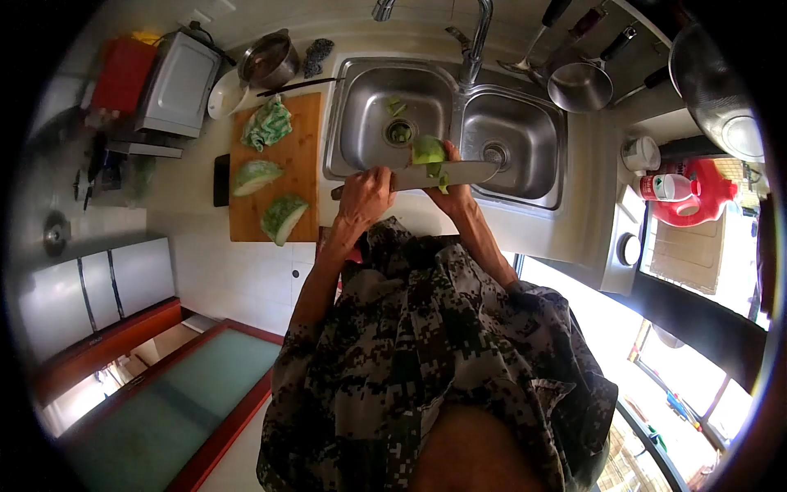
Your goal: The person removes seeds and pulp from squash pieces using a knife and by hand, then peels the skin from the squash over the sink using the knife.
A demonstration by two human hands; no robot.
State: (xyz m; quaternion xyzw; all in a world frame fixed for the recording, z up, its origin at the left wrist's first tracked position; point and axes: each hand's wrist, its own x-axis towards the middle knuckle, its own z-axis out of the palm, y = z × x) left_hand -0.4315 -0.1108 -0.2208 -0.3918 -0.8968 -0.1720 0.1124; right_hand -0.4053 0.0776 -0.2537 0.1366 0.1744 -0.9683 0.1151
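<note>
Over the near rim of the double sink, my left hand (366,197) is closed round the handle of a kitchen knife (459,172). Its broad blade points right, across the front of my right hand (451,189). That hand grips a green vegetable piece (429,150), its fingers partly hidden by the blade. Thin green peel (443,179) hangs at the blade. Green scraps (399,133) lie around the left basin's drain. To the left, a wooden cutting board (299,148) bears two pale wedges with green skin, one (257,176) behind the other (284,218), and a crumpled green-and-white thing (266,124).
The faucet (473,53) rises behind the sink (566,156). A pot (269,61) and a white bowl (225,96) stand at back left beside a white appliance (178,86). Utensils and a small pan (580,86) hang at right, near a stove knob (629,249) and a red jug (697,194).
</note>
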